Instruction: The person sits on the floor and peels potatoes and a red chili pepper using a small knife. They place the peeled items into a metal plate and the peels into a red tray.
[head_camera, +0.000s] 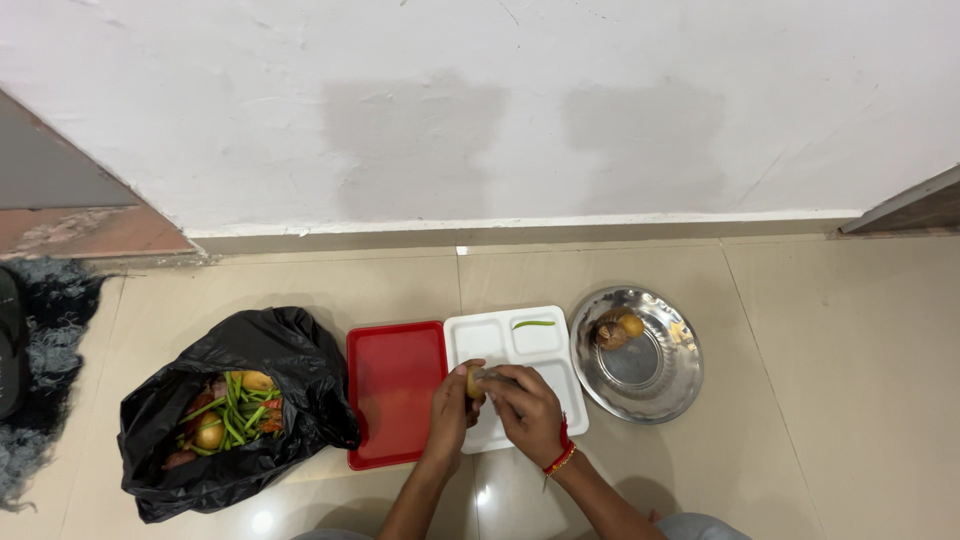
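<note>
Hands came first, nearest to me and low in the view: my left hand (448, 410) had its fingers (466, 372) curled shut around a small yellowish potato (473, 384), and my right hand (527, 412), a red thread at its wrist, was closed on a grey metal tool (492, 375), probably a peeler, laid against that potato. Both hovered over the near edge of a white compartment tray (560, 385) on the tiled floor (800, 400). Touching that tray on its left lay a red tray (392, 385). Farther left an open black plastic bag (290, 360) held green beans (235, 410), potatoes and some reddish vegetables. In a far compartment of the white tray lay a single green bean (533, 323). Just to the right sat a round steel plate (665, 385) with two brownish potatoes (617, 328) at its far rim. Beyond everything rose the white wall (500, 110).
</note>
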